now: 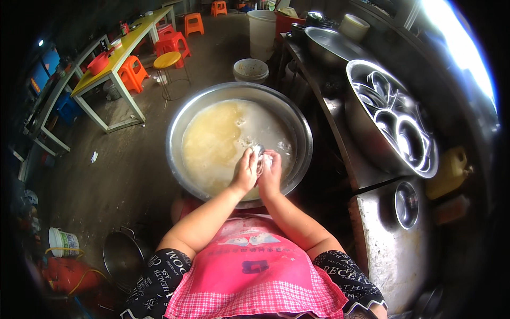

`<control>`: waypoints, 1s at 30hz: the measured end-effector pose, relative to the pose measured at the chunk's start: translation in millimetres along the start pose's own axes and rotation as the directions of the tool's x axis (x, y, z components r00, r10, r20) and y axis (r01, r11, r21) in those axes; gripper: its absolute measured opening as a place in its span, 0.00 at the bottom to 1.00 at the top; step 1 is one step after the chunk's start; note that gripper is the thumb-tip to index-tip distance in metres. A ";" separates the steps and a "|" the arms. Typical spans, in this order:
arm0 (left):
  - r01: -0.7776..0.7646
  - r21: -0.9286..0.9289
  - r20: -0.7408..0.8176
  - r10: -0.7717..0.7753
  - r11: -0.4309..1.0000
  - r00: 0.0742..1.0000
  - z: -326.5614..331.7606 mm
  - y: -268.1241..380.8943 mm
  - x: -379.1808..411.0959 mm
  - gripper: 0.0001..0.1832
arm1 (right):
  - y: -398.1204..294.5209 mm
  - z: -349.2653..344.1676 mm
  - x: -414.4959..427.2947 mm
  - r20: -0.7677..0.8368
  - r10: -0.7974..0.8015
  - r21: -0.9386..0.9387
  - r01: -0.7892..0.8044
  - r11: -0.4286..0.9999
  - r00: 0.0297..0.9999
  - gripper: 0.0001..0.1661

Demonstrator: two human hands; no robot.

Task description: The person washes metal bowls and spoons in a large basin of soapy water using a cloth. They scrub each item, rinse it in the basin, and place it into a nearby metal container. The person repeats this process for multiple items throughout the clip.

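Observation:
A large round metal basin (179,131) stands before me, holding cloudy water (215,135) with a yellowish patch on its left side. Over the basin's near half, my left hand (246,171) and my right hand (271,171) are pressed together around a wet, bunched cloth (260,166). A small, shiny metal piece (259,149) shows at the top between the fingers; its full shape is hidden. White suds cling to the fingers of both hands.
On the right, a metal counter carries a big metal bowl (358,119) full of steel bowls, with a wide metal basin (330,42) behind it. One steel bowl (406,205) sits nearer me. A white bucket (250,71) stands beyond my basin; a yellow table (131,44) and stools are left.

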State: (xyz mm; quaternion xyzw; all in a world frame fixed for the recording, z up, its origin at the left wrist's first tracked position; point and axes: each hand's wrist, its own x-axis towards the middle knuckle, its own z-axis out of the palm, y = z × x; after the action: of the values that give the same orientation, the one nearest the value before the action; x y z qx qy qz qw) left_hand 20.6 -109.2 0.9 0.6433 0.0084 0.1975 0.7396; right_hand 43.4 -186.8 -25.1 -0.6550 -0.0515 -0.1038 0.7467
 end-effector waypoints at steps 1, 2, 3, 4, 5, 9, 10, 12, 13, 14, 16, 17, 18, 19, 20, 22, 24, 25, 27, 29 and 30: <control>0.113 -0.100 0.074 -0.106 0.989 0.992 -2.0 3.0 -5.9 0.11 | -4.2 0.1 -0.1 0.010 -0.149 -0.163 0.148 0.975 0.989 0.07; 0.162 -0.093 0.092 -0.154 0.982 0.984 -5.6 -7.3 -8.5 0.11 | -10.1 -0.3 3.6 0.037 -0.260 -0.213 0.262 0.941 0.965 0.08; 0.211 -0.085 0.107 -0.202 0.974 0.973 -9.2 -17.4 -11.9 0.12 | -14.1 0.9 9.5 0.050 -0.281 -0.160 0.285 0.945 0.958 0.07; 0.262 -0.206 0.171 -0.229 0.943 0.958 -10.5 -15.0 -18.4 0.12 | -18.6 -2.7 16.4 0.106 -0.282 -0.183 0.298 0.937 0.953 0.06; 0.252 -0.255 0.220 -0.198 0.933 0.955 -15.3 -19.7 -23.7 0.12 | -22.6 -6.2 24.1 0.163 -0.280 -0.204 0.310 0.929 0.946 0.06; 0.323 -0.240 0.184 -0.283 0.915 0.941 -20.2 -13.4 -33.2 0.18 | 0.5 -23.5 51.5 0.137 -0.163 -0.290 0.197 0.937 0.977 0.06; 0.442 -0.384 0.201 -0.393 0.811 0.897 -27.3 -3.9 -32.9 0.18 | 5.3 -30.9 56.9 0.123 -0.169 -0.377 0.204 0.904 0.978 0.06; 0.370 -0.296 0.208 -0.319 0.881 0.925 -43.5 -10.4 -20.4 0.12 | 13.9 -49.4 56.8 0.176 -0.157 -0.505 0.226 0.833 0.972 0.05; 0.311 -0.169 0.203 -0.275 0.935 0.940 -52.6 -14.3 -12.3 0.10 | 14.7 -55.4 52.7 0.201 -0.145 -0.565 0.235 0.791 0.969 0.04; 0.243 0.270 0.202 -0.301 0.932 0.932 -64.5 -16.7 -2.7 0.09 | 15.0 -58.0 49.4 0.215 -0.092 -0.495 0.190 0.848 0.972 0.05; 0.162 0.804 0.149 -0.458 0.572 0.876 -68.7 -7.8 13.1 0.10 | -0.4 -58.8 38.8 0.326 -0.145 -0.468 0.293 0.834 0.934 0.07; 0.059 0.889 0.195 -0.491 0.455 0.849 -76.1 -23.1 13.2 0.10 | -8.7 -57.7 33.5 0.384 -0.172 -0.447 0.345 0.825 0.907 0.08; -0.053 0.943 0.229 -0.525 0.328 0.820 -87.6 -49.8 13.4 0.11 | -14.1 -56.3 29.5 0.445 -0.179 -0.446 0.390 0.806 0.878 0.12; -0.174 0.965 0.257 -0.566 0.198 0.784 -93.3 -66.7 15.4 0.12 | -16.2 -56.4 25.7 0.481 -0.209 -0.432 0.438 0.789 0.851 0.12; -0.190 0.968 0.251 -0.660 0.164 0.708 -93.7 -69.6 17.3 0.14 | -16.9 -57.4 21.4 0.515 -0.235 -0.418 0.481 0.771 0.824 0.12; -0.267 0.956 0.267 -0.730 0.120 0.629 -82.5 -50.1 18.1 0.14 | -19.9 -58.2 20.0 0.555 -0.296 -0.378 0.552 0.743 0.778 0.13; -0.227 0.966 0.240 -0.752 0.123 0.613 -79.4 -42.7 25.2 0.13 | -22.3 -59.0 19.4 0.547 -0.319 -0.369 0.565 0.738 0.774 0.13; -0.148 0.978 0.208 -0.742 0.147 0.637 -82.7 -44.4 31.3 0.13 | -23.1 -59.5 19.3 0.546 -0.333 -0.362 0.575 0.733 0.768 0.13; 0.129 0.957 0.116 -0.753 0.259 0.648 -97.8 -48.0 47.7 0.12 | -21.5 -60.3 18.1 0.546 -0.307 -0.364 0.551 0.751 0.779 0.12; 0.503 0.768 0.025 -0.803 0.396 0.595 -117.6 -48.9 65.3 0.12 | -20.5 -59.9 16.9 0.544 -0.310 -0.346 0.545 0.764 0.780 0.12; 0.634 0.606 0.034 -0.812 0.480 0.582 -112.5 -33.1 73.7 0.12 | -20.1 -61.0 17.3 0.536 -0.323 -0.335 0.548 0.766 0.780 0.12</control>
State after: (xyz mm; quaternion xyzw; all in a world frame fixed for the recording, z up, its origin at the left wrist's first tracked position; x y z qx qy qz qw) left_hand 67.8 16.6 -32.3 0.7769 0.2183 -0.2553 0.5325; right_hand 52.1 -251.1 -10.3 -0.7908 -0.3498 -0.1351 0.4837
